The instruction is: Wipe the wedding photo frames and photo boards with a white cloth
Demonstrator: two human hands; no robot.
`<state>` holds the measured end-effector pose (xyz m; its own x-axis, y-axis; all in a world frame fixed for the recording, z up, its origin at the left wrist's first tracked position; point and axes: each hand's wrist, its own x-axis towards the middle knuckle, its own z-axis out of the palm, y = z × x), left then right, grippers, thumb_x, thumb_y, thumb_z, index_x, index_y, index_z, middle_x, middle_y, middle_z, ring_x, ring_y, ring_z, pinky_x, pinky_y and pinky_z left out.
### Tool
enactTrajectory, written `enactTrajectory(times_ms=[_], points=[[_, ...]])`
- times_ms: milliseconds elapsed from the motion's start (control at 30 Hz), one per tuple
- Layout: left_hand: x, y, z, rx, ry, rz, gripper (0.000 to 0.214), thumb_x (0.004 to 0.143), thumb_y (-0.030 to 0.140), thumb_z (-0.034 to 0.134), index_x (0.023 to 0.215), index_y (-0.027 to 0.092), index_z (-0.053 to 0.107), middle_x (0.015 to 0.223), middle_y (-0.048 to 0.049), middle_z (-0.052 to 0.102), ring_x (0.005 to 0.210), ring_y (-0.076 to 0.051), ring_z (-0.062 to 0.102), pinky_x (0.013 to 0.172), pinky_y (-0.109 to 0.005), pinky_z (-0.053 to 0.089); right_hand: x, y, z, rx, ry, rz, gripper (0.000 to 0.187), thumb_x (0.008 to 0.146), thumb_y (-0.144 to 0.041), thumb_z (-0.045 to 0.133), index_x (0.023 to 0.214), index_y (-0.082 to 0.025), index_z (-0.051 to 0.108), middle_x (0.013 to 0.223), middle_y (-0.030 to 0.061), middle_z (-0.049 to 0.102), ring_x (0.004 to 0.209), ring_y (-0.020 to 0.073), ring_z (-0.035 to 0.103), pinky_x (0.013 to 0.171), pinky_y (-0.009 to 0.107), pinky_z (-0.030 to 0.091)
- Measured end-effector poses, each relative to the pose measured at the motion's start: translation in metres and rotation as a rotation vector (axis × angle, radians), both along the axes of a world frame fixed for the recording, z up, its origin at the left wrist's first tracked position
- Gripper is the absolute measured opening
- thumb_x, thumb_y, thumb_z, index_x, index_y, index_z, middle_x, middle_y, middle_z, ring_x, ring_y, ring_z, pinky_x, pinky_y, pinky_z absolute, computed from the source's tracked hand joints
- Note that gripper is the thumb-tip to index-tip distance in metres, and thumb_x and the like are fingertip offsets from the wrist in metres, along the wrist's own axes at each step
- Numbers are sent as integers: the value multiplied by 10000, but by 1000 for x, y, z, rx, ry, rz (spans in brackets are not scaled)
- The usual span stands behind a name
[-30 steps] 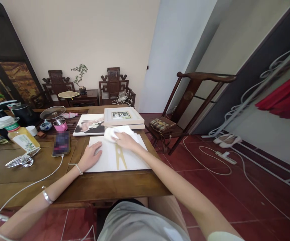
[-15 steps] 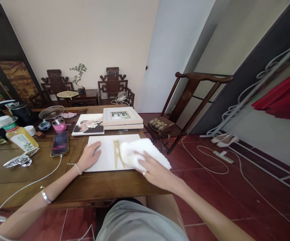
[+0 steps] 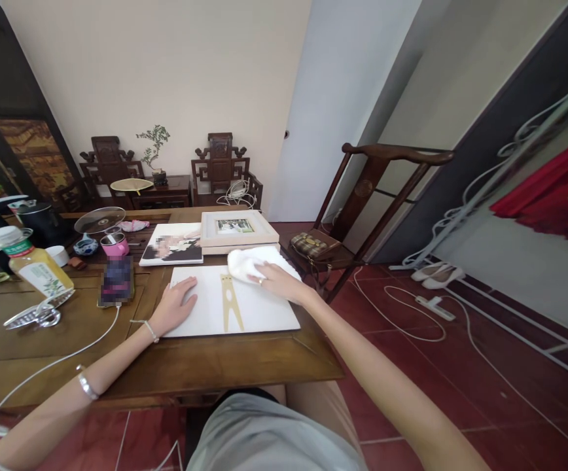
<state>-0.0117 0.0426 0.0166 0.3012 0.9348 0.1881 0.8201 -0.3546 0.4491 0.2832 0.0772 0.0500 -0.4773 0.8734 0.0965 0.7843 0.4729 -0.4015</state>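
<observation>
A white board (image 3: 259, 314) with a tan clothespin-shaped fitting (image 3: 230, 302) lies flat on the wooden table (image 3: 190, 366). My left hand (image 3: 176, 302) rests flat and open on the board's left part, holding it down. My right hand (image 3: 277, 280) presses a white cloth (image 3: 245, 263) onto the board's far right corner, fingers curled over the cloth.
Behind the board lie a stack of white picture frames (image 3: 237, 229) and a photo print (image 3: 172, 243). To the left are a phone (image 3: 116, 280) on a cable, a pink cup (image 3: 115, 244), a juice bottle (image 3: 36, 269) and a small fan (image 3: 101, 220). A dark chair (image 3: 362, 190) stands at the right.
My right hand swept the cloth from the board's far edge down to its near right corner, then back up to the far right corner. My left hand stayed put.
</observation>
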Motion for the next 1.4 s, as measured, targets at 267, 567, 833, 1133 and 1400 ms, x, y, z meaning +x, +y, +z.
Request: enactTrajectory(times_ms=[267,567,833,1133,1400], points=[[0,1,0,8,1,-5,464,888,345,399,1312,190,503,1417,-94,478,1335,-276,400,1129,-547,202,-1,-44,-5,35,-34,5,241,918,-239,393,1002,-166,607,1134,125,635,1189,311,482,1015,427,340],[0,0,-1,31,15,-12,444,893,328,403,1302,191,508,1412,-96,482,1324,-267,412,1130,-547,199,17,-142,15,67,-118,213,223,811,-107,466,898,-183,656,1299,143,562,1305,270,415,1085,431,318],[0,0,1,22,36,-20,436,902,347,397,1296,202,514,1421,-86,473,1333,-273,401,1122,-569,200,1,-32,-15,260,-141,165,236,890,-196,448,1006,-165,651,1490,108,356,1404,321,212,1075,626,198],[0,-2,3,16,20,-13,421,901,352,397,1279,214,522,1418,-89,477,1331,-260,405,1131,-543,197,-1,-1,-18,304,-194,148,269,867,-163,470,1078,-145,635,1437,163,424,1388,307,261,1073,612,189],[0,-1,-1,46,13,-12,417,893,340,410,1266,207,543,1406,-92,491,1322,-269,418,1130,-554,194,9,-105,-9,169,-92,248,305,666,-19,467,831,-188,661,1464,69,405,1415,288,196,1115,615,115]])
